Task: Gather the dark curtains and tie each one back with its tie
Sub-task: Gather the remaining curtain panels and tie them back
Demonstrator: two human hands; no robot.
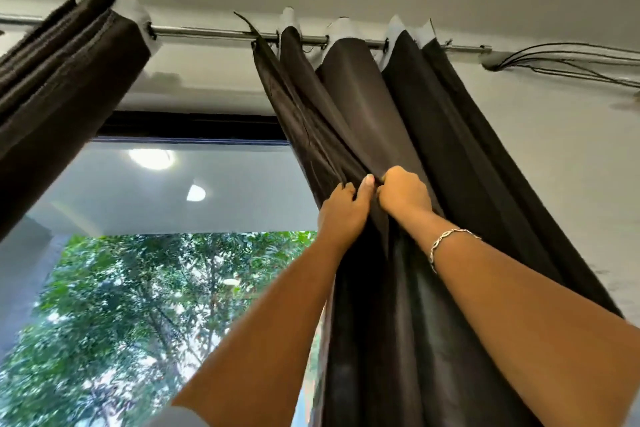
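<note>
The right dark curtain (398, 121) hangs in loose folds from a metal rod (207, 33) by its rings. Both my hands are raised high against it. My left hand (343, 211) pinches folds of the fabric from the left, thumb up. My right hand (405, 192), with a chain bracelet at the wrist, is closed on the same folds just beside it, and the two hands touch. The left dark curtain (62, 80) hangs bunched at the far left of the rod. No tie is in sight.
Between the curtains is a window (156, 253) with a black upper frame, trees outside and ceiling-lamp reflections in the glass. Black cables (571, 59) run along the white wall from the rod's right end. The ceiling is close above.
</note>
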